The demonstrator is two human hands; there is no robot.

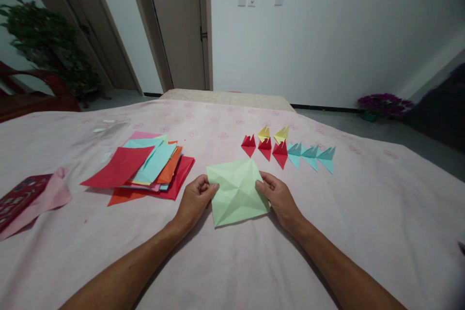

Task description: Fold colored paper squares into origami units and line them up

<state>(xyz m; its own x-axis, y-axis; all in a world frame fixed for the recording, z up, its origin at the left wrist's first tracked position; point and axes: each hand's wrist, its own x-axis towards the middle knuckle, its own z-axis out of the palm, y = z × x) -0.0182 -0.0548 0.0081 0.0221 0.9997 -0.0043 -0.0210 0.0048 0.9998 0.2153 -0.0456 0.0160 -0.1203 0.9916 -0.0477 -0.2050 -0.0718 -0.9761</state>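
Observation:
A pale green square of origami paper (238, 193) is held up between both hands, its surface marked by creases that cross at the middle. My left hand (196, 198) pinches its left edge, thumb on the front. On the right edge, my right hand (279, 198) grips it the same way. Beyond the paper stand several folded paper figures: red ones (280, 154), yellow ones (281, 134) and light blue ones (310, 156). Left of my left hand lies a loose pile of coloured paper sheets (127, 167), with red, orange, blue and pink showing.
A pink patterned cloth (232, 271) covers the table. At the far left lie a dark red printed item (22, 196) and a pink piece of cloth or paper (49, 203). A clear plastic wrapper (103, 131) rests behind the pile. A wooden chair (39, 87) stands beyond the table.

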